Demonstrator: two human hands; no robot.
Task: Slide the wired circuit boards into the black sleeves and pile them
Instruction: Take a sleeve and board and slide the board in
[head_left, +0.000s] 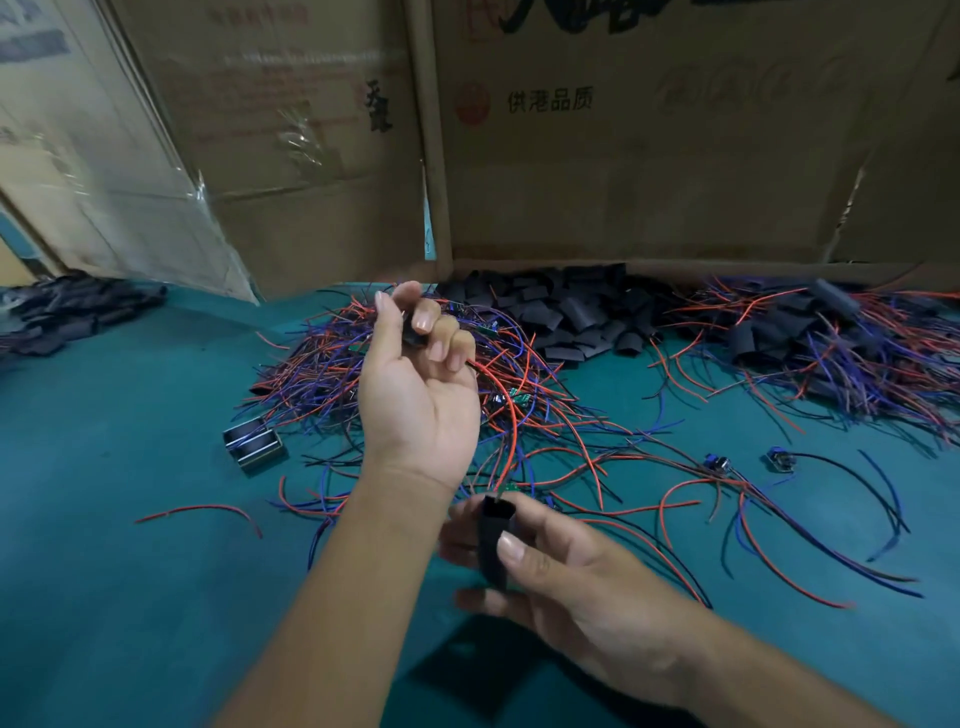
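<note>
Two hands work mid-insertion: the right hand (566, 566), lower centre, pinches an upright flat black plastic sleeve (494, 545), while the left hand (418, 374) above curls around red-and-blue wires (506, 410), which it should probably draw onward.

You see the table cover (130, 519) in a plain teal green. In the middle lies a tangle of wires (332, 374) in red, blue and black, with small green boards among them. The sleeve (493, 545) in your right hand (566, 577) is matt black, and a little green shows at its top end. Far behind, the heap of empty sleeves (561, 306) is black too. On the right, the pile of sleeved boards (810, 338) mixes black with red and blue. The cardboard wall (649, 182) is brown, with black characters and a faded red round stamp.
</note>
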